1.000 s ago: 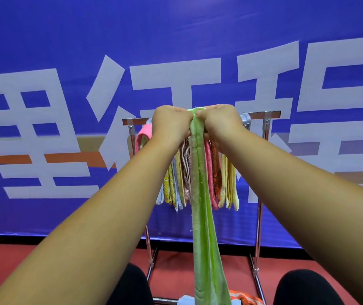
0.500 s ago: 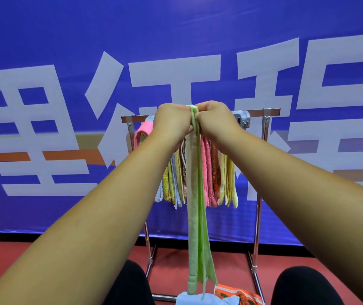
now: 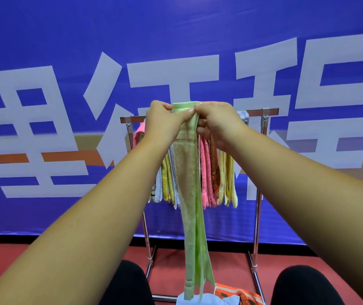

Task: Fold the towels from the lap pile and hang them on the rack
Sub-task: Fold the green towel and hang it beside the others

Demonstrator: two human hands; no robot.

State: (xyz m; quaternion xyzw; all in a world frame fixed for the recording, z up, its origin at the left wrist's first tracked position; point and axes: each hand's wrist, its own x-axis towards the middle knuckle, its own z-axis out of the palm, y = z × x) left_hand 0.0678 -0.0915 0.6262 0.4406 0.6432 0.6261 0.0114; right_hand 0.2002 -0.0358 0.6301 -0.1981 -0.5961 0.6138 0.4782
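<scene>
A light green towel hangs long and narrow in front of me, folded lengthwise, its lower end just above the lap pile. My left hand pinches its top left corner. My right hand pinches the top right corner, the two hands a short span apart. Behind them stands the metal rack, its top bar level with my hands. Several folded towels in pink, yellow, orange and pale blue hang on the bar. The lap pile, pale blue and orange cloth, lies at the bottom edge between my knees.
A large blue banner with white characters fills the background behind the rack. The floor is red. My black-clad knees flank the pile at the lower edge.
My hands have drawn slightly apart, spreading the green towel's top edge flat. The towel has risen, so its lower end now hangs free above the lap pile.
</scene>
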